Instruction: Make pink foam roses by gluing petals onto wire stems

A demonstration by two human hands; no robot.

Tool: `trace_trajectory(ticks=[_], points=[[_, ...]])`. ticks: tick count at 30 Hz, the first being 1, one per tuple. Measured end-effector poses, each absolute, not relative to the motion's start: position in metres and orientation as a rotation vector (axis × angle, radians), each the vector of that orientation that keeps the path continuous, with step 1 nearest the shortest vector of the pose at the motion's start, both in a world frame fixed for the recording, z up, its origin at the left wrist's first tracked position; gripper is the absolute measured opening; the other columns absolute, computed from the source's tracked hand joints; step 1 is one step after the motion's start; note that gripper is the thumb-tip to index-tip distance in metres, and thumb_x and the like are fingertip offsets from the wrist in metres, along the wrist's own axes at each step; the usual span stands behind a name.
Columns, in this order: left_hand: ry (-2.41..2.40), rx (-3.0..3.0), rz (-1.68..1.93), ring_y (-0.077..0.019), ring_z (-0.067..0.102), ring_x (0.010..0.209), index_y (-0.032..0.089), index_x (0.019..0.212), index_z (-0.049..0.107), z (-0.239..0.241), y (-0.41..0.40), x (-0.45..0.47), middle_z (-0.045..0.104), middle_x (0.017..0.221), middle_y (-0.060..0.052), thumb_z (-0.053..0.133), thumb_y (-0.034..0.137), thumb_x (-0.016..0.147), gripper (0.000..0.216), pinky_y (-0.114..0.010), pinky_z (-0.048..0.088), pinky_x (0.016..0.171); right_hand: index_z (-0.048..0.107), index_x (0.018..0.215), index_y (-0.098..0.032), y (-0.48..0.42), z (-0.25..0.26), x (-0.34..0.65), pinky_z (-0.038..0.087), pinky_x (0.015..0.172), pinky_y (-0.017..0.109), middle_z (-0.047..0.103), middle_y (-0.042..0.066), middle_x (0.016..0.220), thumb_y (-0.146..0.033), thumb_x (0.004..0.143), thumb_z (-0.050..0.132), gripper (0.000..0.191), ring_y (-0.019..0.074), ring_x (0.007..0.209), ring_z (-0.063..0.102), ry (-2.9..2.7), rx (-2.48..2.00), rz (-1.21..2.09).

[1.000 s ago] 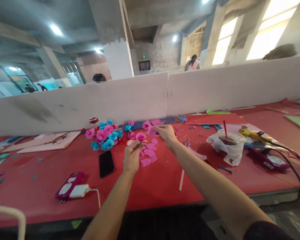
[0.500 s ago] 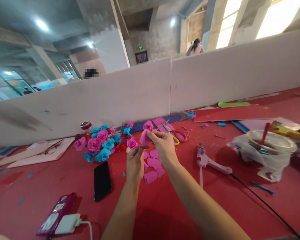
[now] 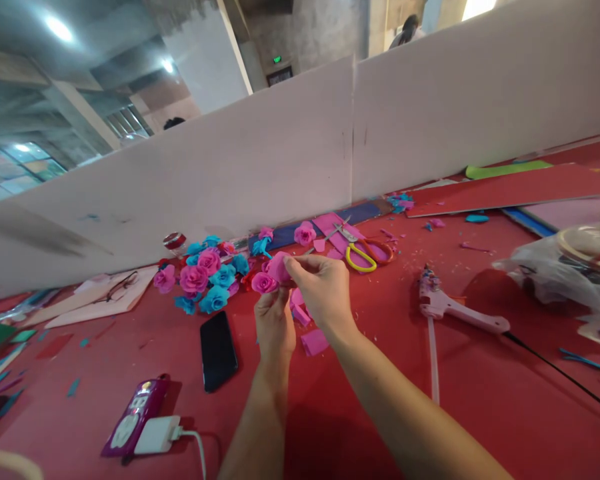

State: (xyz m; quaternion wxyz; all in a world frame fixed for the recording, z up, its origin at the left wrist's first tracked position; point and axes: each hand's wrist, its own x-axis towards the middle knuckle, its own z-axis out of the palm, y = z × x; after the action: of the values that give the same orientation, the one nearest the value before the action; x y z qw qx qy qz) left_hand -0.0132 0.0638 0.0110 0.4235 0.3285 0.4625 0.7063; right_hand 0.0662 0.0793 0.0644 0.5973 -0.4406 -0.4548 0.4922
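Red tabletop (image 3: 480,407) across the lower view, white partition (image 3: 280,160) along its far edge. Bunch of pink and blue craft roses (image 3: 209,261) on the table, left of the hands. Pale hot glue gun (image 3: 463,313) well to the right, black cord running off it. Purple power strip (image 3: 136,413) at near left, white adapter (image 3: 155,435) on it. 2 hands mid-table: left hand (image 3: 276,327) has 1 pink rose (image 3: 264,283) pinched at its fingertips; right hand (image 3: 327,287) pinches 1 pink petal (image 3: 279,267) just beside the bloom. Can't tell if they touch. Black phone (image 3: 219,351) lies left of the left wrist. Scissors (image 3: 349,236), yellow and red handles, lie beyond the right hand. Loose pink petals (image 3: 315,342) between the wrists.
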Motion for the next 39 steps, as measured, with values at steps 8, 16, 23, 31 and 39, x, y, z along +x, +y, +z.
trace_trajectory(ticks=[8, 16, 23, 31, 39], points=[[1.346, 0.92, 1.736, -0.019, 0.064, 0.078, 0.021, 0.061, 0.063, 0.01, 0.063, -0.021, 0.066, 0.064, -0.001, 0.071, 0.042, 0.069, 0.024, -0.028, 0.049, 0.068, 0.077, 0.078, -0.016, 0.078, 0.064, 0.068, 0.048, 0.057, 0.026, 0.074, 0.005, 0.071, -0.037, 0.077, 0.062, 0.025, 0.0186, 0.067, 0.067, -1.121, -1.043, 1.121], [1.217, 0.906, 1.896, -0.0172, 0.066, 0.074, 0.018, 0.064, 0.069, 0.006, 0.069, -0.018, 0.069, 0.065, -0.001, 0.076, 0.035, 0.064, 0.018, -0.029, 0.052, 0.072, 0.078, 0.077, -0.018, 0.076, 0.085, 0.084, 0.032, 0.046, 0.021, 0.069, 0.002, 0.06, -0.036, 0.08, 0.06, 0.026, 0.0114, 0.053, 0.055, -1.348, -1.153, 0.913], [1.174, 0.885, 1.912, -0.0144, 0.065, 0.071, 0.02, 0.058, 0.067, 0.004, 0.069, -0.017, 0.066, 0.061, 0.002, 0.076, 0.029, 0.065, 0.015, -0.027, 0.052, 0.074, 0.078, 0.079, -0.017, 0.073, 0.08, 0.084, 0.035, 0.048, 0.022, 0.07, 0.002, 0.063, -0.035, 0.081, 0.059, 0.026, 0.0101, 0.052, 0.052, -1.32, -1.106, 0.968], [1.208, 0.919, 1.936, -0.0161, 0.066, 0.081, 0.02, 0.071, 0.074, -0.005, 0.075, -0.022, 0.072, 0.077, -0.002, 0.077, 0.033, 0.064, 0.015, -0.026, 0.051, 0.073, 0.075, 0.073, -0.015, 0.073, 0.076, 0.081, 0.034, 0.048, 0.021, 0.067, 0.002, 0.061, -0.037, 0.081, 0.06, 0.027, 0.0093, 0.052, 0.051, -1.261, -1.043, 1.045], [1.301, 0.988, 1.922, -0.0166, 0.063, 0.079, 0.02, 0.072, 0.074, 0.003, 0.071, -0.018, 0.07, 0.078, -0.002, 0.076, 0.035, 0.064, 0.017, -0.025, 0.05, 0.069, 0.074, 0.077, -0.015, 0.073, 0.073, 0.08, 0.041, 0.054, 0.023, 0.069, 0.003, 0.066, -0.038, 0.082, 0.059, 0.028, 0.0121, 0.059, 0.056, -1.213, -0.989, 1.088]])
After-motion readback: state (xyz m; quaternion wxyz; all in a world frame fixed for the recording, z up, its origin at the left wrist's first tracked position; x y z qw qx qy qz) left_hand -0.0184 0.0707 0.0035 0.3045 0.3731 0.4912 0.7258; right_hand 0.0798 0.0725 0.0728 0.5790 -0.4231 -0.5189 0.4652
